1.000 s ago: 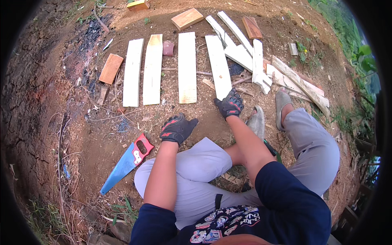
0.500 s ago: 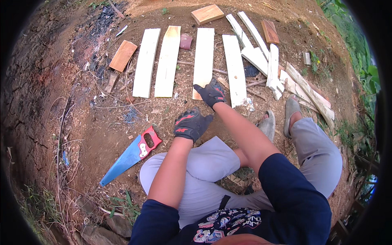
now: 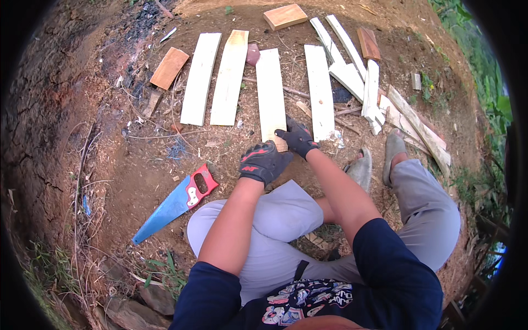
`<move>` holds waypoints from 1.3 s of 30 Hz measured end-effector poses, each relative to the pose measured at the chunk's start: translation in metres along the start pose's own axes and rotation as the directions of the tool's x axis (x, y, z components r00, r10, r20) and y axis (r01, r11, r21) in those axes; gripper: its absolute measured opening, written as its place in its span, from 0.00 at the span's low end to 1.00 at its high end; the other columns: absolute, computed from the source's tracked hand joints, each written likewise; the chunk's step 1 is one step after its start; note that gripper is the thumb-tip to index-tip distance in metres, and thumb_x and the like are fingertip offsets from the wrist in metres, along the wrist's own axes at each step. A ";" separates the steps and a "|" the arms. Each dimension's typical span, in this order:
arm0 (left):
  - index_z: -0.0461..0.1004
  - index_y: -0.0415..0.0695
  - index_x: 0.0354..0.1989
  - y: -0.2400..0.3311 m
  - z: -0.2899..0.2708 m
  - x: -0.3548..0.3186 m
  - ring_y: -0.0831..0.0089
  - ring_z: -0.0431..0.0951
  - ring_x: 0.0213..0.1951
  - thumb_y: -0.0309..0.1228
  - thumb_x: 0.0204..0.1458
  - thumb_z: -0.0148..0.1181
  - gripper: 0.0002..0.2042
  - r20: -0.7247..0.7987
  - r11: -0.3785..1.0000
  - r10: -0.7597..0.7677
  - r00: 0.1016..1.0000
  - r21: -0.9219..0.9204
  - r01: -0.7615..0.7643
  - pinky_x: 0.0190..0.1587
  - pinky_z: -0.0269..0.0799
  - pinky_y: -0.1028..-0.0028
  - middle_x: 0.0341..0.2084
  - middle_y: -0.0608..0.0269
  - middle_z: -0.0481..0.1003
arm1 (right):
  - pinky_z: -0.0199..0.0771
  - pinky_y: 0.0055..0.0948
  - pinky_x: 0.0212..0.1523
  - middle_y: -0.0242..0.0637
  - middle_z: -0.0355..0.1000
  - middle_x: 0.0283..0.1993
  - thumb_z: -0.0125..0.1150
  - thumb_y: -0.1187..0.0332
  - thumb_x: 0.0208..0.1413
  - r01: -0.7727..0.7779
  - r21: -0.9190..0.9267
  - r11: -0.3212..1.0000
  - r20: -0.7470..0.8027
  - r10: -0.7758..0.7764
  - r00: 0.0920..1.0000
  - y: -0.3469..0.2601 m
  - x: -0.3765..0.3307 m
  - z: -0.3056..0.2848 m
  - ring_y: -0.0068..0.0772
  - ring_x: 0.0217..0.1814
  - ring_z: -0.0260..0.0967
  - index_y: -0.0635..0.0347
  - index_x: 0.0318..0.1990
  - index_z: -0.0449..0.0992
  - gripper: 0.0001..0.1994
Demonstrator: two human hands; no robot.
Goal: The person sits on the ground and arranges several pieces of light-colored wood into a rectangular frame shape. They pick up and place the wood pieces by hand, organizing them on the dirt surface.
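Note:
A pale wooden plank [image 3: 271, 93] lies on the ground before me, its near end between my gloved hands. My right hand [image 3: 297, 137], in a black and red glove, is closed on the near right edge, thumb on top. At the near left corner, my left hand [image 3: 265, 164] in a matching glove is curled against the plank, its fingertips partly hidden. Two more pale planks, a left one [image 3: 201, 80] and a second one [image 3: 229, 80], lie to the left, and another plank [image 3: 319, 93] lies to the right.
A handsaw [image 3: 175, 203] with blue blade and red handle lies left of my knee. Brown wood blocks, a left block [image 3: 169, 68] and a far block [image 3: 285, 17], rest around the planks. Narrow offcuts [image 3: 372, 96] pile up at right, near my shoe [image 3: 360, 170]. Stones [image 3: 135, 313] sit at lower left.
The middle plank has come toward me and turned slightly, with my right hand on its near end. My left hand has met its corner; before, it was apart from the plank.

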State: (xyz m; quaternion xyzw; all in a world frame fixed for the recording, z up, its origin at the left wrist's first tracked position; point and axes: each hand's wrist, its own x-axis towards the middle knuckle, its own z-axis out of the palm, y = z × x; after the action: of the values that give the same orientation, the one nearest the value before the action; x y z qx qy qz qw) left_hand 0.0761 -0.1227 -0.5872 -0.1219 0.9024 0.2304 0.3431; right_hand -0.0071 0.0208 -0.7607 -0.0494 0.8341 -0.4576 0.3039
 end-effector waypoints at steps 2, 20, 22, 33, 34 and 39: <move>0.80 0.42 0.59 0.000 0.009 0.008 0.46 0.81 0.60 0.64 0.60 0.57 0.36 -0.013 0.999 -0.006 1.000 0.035 0.007 0.62 0.76 0.53 0.58 0.45 0.81 | 0.73 0.43 0.69 0.48 0.78 0.66 0.65 0.53 0.64 -0.012 -0.221 0.975 -0.078 -0.005 0.997 -0.010 -0.013 -0.007 0.50 0.69 0.75 0.54 0.71 0.73 0.30; 0.53 0.35 0.79 -0.027 0.062 0.076 0.48 0.67 0.72 0.44 0.47 0.76 0.53 -0.378 0.987 0.043 0.925 0.160 0.020 0.72 0.66 0.55 0.71 0.42 0.66 | 0.74 0.48 0.65 0.53 0.79 0.63 0.75 0.53 0.54 -0.100 -0.204 0.974 -0.374 0.017 0.927 0.030 0.005 -0.133 0.53 0.66 0.77 0.62 0.68 0.75 0.37; 0.52 0.35 0.79 -0.011 0.059 0.075 0.47 0.65 0.73 0.45 0.48 0.76 0.53 -0.337 0.989 0.053 0.940 0.145 -0.004 0.74 0.64 0.55 0.72 0.41 0.65 | 0.76 0.45 0.62 0.52 0.81 0.61 0.75 0.57 0.56 -0.028 0.003 1.000 -0.427 0.027 0.904 0.058 0.030 -0.153 0.49 0.62 0.79 0.63 0.65 0.78 0.32; 0.49 0.37 0.81 -0.023 0.071 0.079 0.46 0.60 0.76 0.51 0.43 0.80 0.60 -0.368 0.992 0.014 0.930 0.121 0.033 0.76 0.60 0.51 0.75 0.41 0.59 | 0.70 0.37 0.68 0.44 0.79 0.66 0.64 0.67 0.66 -0.030 0.341 0.940 -0.186 0.098 0.978 0.075 0.005 -0.093 0.40 0.67 0.76 0.60 0.71 0.74 0.26; 0.49 0.37 0.81 -0.028 0.074 0.082 0.46 0.61 0.76 0.51 0.43 0.80 0.60 -0.391 0.994 0.007 0.920 0.102 0.036 0.75 0.61 0.51 0.75 0.41 0.60 | 0.70 0.38 0.68 0.45 0.79 0.66 0.64 0.67 0.66 0.023 0.293 0.956 -0.268 0.059 0.962 0.073 -0.001 -0.093 0.41 0.67 0.75 0.60 0.71 0.74 0.26; 0.50 0.36 0.80 -0.036 0.082 0.090 0.45 0.66 0.72 0.50 0.49 0.76 0.55 -0.467 0.992 0.038 0.884 0.125 0.023 0.72 0.64 0.49 0.72 0.40 0.63 | 0.71 0.45 0.67 0.52 0.77 0.64 0.62 0.64 0.67 0.183 0.075 0.980 -0.633 -0.095 0.768 0.052 -0.028 -0.096 0.53 0.66 0.75 0.59 0.70 0.73 0.26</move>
State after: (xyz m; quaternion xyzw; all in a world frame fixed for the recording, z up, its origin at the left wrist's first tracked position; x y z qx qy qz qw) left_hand 0.0695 -0.1189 -0.7143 -0.1482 0.9718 0.1377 0.1214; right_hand -0.0270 0.1312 -0.7513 0.0642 0.8494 -0.5234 -0.0225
